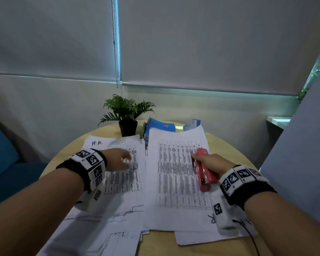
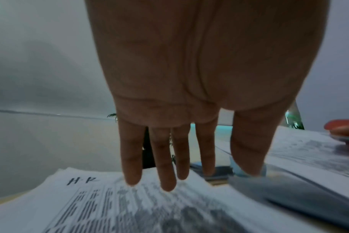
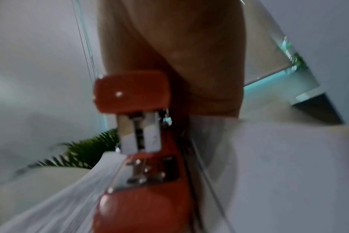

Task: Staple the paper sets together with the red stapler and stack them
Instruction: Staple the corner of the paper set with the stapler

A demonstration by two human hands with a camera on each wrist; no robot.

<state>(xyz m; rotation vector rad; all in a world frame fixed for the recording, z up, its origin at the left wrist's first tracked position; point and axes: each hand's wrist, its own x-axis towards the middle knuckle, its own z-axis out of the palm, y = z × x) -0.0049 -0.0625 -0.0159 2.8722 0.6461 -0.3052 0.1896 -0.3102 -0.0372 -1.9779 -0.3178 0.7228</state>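
Closed grey roller blinds back a round wooden table [image 1: 229,146] strewn with printed sheets, a potted fern [image 1: 127,115] and blue booklets [image 1: 160,124] at its far edge. Over the right-hand paper set [image 1: 175,180] the right hand [image 1: 213,164] grasps the red stapler [image 1: 204,169]. The left hand [image 1: 118,159] is released, fingers [image 2: 166,165] straight above the left set marked "H.R" [image 1: 122,174]. Next, I judge, 1 set wants squaring: press that flat palm down, align the edges, then slide a corner fully into the stapler's mouth before squeezing firmly.
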